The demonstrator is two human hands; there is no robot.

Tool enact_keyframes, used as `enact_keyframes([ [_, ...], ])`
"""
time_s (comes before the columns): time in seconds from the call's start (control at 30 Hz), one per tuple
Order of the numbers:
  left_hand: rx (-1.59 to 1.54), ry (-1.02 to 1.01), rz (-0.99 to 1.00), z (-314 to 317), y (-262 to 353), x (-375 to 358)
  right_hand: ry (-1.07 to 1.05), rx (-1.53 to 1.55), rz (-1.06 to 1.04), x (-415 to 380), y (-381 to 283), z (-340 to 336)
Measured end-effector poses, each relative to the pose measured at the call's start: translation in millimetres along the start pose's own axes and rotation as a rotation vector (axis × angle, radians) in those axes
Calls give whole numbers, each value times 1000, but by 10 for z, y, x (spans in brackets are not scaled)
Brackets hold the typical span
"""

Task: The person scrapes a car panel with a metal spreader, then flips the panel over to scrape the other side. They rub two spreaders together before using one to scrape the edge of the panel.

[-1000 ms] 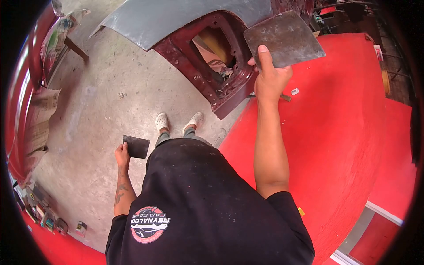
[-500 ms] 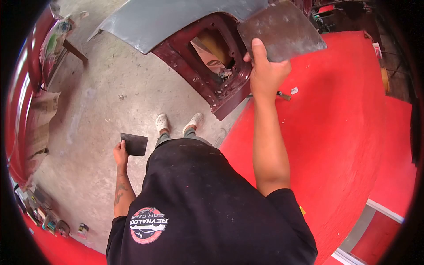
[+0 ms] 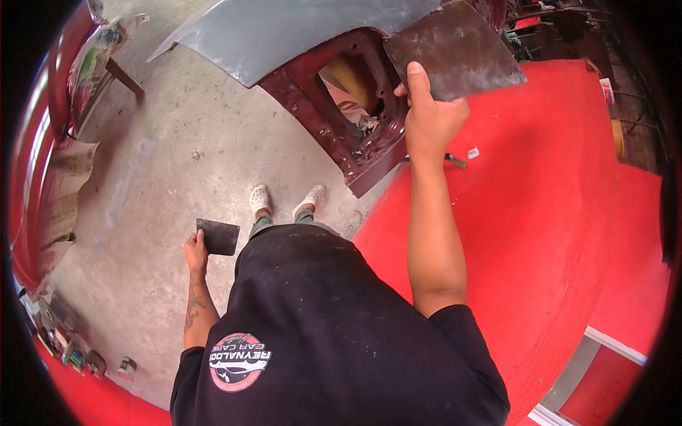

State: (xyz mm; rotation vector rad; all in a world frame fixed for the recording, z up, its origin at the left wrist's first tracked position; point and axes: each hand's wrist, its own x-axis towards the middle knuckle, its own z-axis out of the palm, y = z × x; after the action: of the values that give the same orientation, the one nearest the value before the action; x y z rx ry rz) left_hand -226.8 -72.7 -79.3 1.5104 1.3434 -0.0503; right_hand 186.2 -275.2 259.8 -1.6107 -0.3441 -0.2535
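Observation:
My left hand (image 3: pixel 196 251), low on the left, pinches a dark grey rectangular sheet that looks like sandpaper (image 3: pixel 219 237) by its edge. Raised at the upper right, my right hand (image 3: pixel 435 117) grips a larger-looking brownish sheet of sandpaper (image 3: pixel 458 53), whose face has pale dusty smears. The thumb lies on this sheet's near face; the other fingers are mostly hidden behind it. Just beyond it is a car body panel, with a grey, dusty upper surface (image 3: pixel 284 35) and a maroon frame (image 3: pixel 312 106) around an opening. The sheet covers part of that panel.
To the right stands a broad red surface (image 3: pixel 526 213), with a small brush-like tool (image 3: pixel 455 162) and a white tag (image 3: pixel 474 153) near its edge. Red car bodywork (image 3: pixel 35 192) lines the left side. Cans and tools (image 3: pixel 78 348) sit at the lower left on the concrete floor (image 3: pixel 156 163).
The view has shifted slightly, so the car panel appears a little farther right and lower. Both hands keep their sheets in nearly the same positions.

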Motion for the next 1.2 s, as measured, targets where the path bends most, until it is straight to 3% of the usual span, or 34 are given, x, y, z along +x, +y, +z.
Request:
enact_keyframes([
  [0.07,18,-7,9,-12,-120,82,-84,-50,-41,26,9,-6],
  [0.2,9,-15,28,-53,-275,196,-59,7,-50,35,52,-4],
  [0.3,-6,9,16,-56,-174,104,18,93,-21,37,45,38],
  [0.4,-18,16,-7,-52,-2,-42,-71,-18,-87,51,58,36],
  [0.7,-2,20,24,-1,-137,23,-37,100,13,14,-41,-144],
  [1.2,-11,21,26,6,-23,22,-18,-133,-81,-59,91,-268],
])
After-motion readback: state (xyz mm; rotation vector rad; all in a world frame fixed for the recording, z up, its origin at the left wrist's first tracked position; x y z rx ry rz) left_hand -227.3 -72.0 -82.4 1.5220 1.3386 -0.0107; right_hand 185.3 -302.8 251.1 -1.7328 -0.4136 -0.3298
